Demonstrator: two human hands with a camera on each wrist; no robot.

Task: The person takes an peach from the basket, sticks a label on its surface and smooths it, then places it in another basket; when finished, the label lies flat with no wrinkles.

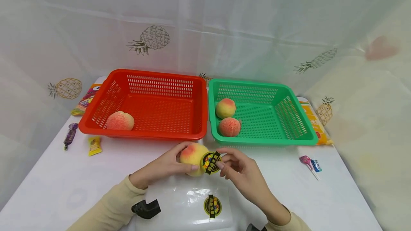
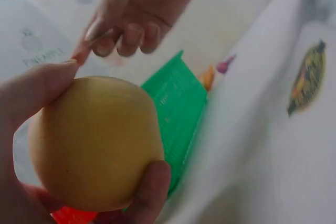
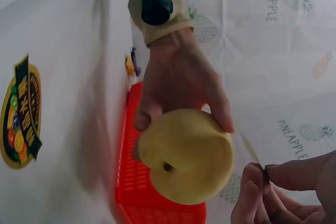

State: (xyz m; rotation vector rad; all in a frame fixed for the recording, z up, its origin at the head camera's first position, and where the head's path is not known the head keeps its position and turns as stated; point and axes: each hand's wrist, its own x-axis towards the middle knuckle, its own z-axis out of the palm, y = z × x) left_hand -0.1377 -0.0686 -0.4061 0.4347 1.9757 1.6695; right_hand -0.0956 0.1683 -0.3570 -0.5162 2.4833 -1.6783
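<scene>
My left hand holds a yellow peach with a red blush above the table, fingers and thumb around its sides. Between thumb and forefinger, my right hand pinches a round black-and-yellow sticker. From the head view it overlaps the peach's right side; in the right wrist view the sticker appears edge-on, a small gap away from the peach. Below the hands lies a glossy clear sheet bearing another such sticker.
A red basket with one peach stands back left. Beside it, a green basket contains two peaches. Wrapped candies lie at left, a lollipop at right. Snack bags sit by the baskets' outer sides.
</scene>
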